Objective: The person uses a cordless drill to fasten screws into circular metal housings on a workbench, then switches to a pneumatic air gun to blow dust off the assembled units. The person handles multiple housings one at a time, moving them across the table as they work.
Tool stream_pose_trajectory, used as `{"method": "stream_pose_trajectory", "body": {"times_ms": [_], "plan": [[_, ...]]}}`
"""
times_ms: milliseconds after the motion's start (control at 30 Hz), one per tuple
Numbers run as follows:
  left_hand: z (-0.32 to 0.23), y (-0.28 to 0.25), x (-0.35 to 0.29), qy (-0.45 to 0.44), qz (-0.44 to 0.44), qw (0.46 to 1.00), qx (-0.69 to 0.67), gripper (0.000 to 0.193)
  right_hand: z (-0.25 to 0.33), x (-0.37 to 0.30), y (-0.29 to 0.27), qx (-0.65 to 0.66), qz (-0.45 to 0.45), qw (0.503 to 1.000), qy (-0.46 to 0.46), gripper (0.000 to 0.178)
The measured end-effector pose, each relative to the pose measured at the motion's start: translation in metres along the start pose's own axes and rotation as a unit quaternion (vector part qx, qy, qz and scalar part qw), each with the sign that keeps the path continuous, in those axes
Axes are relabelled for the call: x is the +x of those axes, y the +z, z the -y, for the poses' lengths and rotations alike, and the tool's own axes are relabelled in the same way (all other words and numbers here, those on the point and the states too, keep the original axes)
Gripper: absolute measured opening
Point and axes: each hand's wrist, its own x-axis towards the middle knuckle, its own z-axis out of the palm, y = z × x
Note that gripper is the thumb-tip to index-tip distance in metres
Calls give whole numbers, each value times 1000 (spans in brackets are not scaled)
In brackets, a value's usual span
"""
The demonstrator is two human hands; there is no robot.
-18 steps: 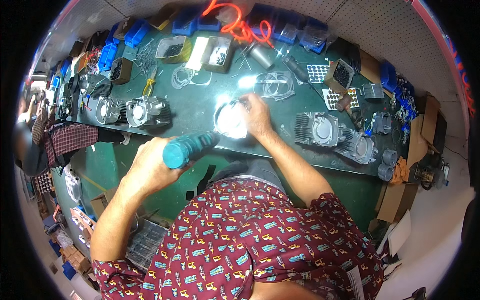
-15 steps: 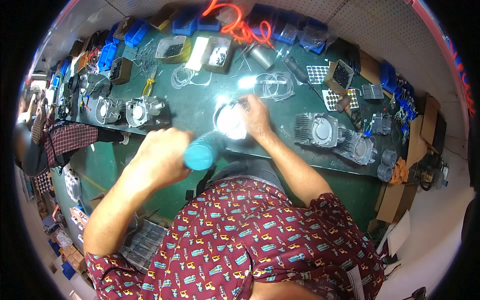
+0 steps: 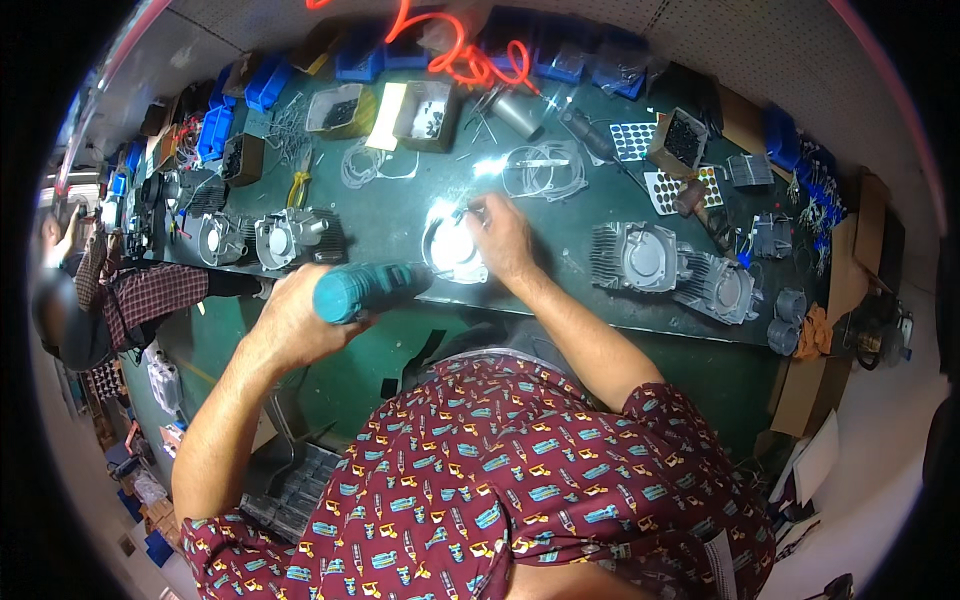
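My left hand (image 3: 298, 325) is wrapped round the grip of a teal cordless drill (image 3: 362, 288). The drill lies nearly level, its front end pointing right at the left rim of a round metal housing (image 3: 455, 255). Whether its tip touches the rim I cannot tell. Strong glare washes out the inside of the housing, which sits near the bench's front edge. With bent fingers my right hand (image 3: 505, 240) grips the housing's upper right rim; the fingertips are partly lost in the glare.
Finned metal castings stand on the green bench (image 3: 400, 215) at left (image 3: 285, 240) and right (image 3: 640, 258). Behind lie yellow-handled pliers (image 3: 299, 188), thin gaskets (image 3: 545, 172), a mallet (image 3: 692, 198) and parts boxes (image 3: 425, 115). An orange coiled hose (image 3: 475, 65) hangs above. A person (image 3: 150, 290) is at far left.
My left hand and the drill's rear have swung left and slightly up, so more of the drill's side shows. My right hand stays at the housing's rim. The whole view has shifted slightly.
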Motion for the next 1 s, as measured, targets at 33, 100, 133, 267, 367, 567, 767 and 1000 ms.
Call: {"method": "stream_pose_trajectory", "body": {"times_ms": [33, 100, 133, 267, 367, 567, 767, 1000], "plan": [[4, 4, -7, -31, -14, 998, -46, 25, 1, 0, 2, 3, 4, 1000, 0, 21], [5, 9, -12, 0, -18, 1000, -25, 26, 1, 0, 4, 13, 2, 1000, -2, 20], [3, 9, -12, 11, -20, 1000, -13, 26, 0, 0, 4, 19, -2, 1000, -4, 21], [-17, -9, -13, 15, -5, 997, 70, 28, -7, 7, 0, 103, -41, 990, 84, 20], [-16, -16, -31, 33, -50, 997, 45, 29, -27, 18, -7, 175, -124, 968, 133, 16], [16, 35, -59, 1, -165, 929, -332, 34, -17, 3, -67, 398, -13, 883, 248, 22], [34, 85, -67, -79, -160, 820, -544, 35, 12, -31, -82, 351, 135, 900, 221, 33], [47, 100, -69, -67, -144, 821, -548, 45, 18, -34, -75, 315, 161, 901, 251, 25]]}}
